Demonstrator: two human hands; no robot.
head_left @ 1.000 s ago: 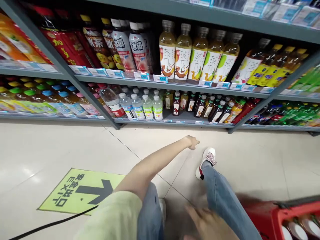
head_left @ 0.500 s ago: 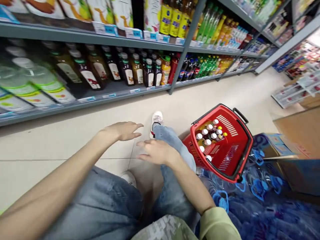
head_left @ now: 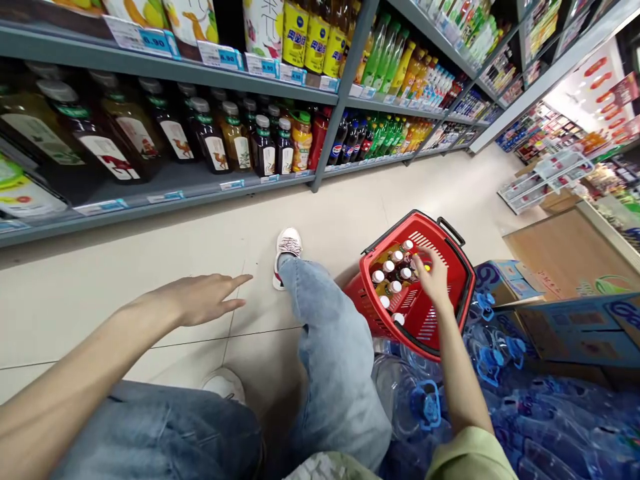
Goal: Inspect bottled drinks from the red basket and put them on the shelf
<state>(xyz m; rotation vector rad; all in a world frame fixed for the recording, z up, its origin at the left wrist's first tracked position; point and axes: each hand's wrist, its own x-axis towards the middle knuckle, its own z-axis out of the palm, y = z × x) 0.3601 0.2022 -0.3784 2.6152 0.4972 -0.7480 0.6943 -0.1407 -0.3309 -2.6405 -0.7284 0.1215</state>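
My right hand [head_left: 434,277] is inside the red shopping basket [head_left: 453,257], over the bottles at its far side. Its fingers are bent and slightly apart beside a yellow bottle cap [head_left: 427,268], and I see nothing gripped in them. Several bottles with white caps [head_left: 389,267] stand upright in the left part of the basket. My left hand [head_left: 207,299] hovers above the floor, palm down, fingers stretched out and holding nothing. Beyond it, dark juice bottles [head_left: 216,143] line the bottom shelf.
Grey shelving [head_left: 300,93] with drinks runs along the far side. Large water jugs with blue handles [head_left: 425,403] lie beside and below the basket. Cardboard boxes [head_left: 575,333] are stacked at the right. My white shoe [head_left: 287,250] is on the tiled floor [head_left: 240,250].
My right hand has moved from beside my left hand, rightward into the basket. My left hand sits further left in view. The view has turned to the right.
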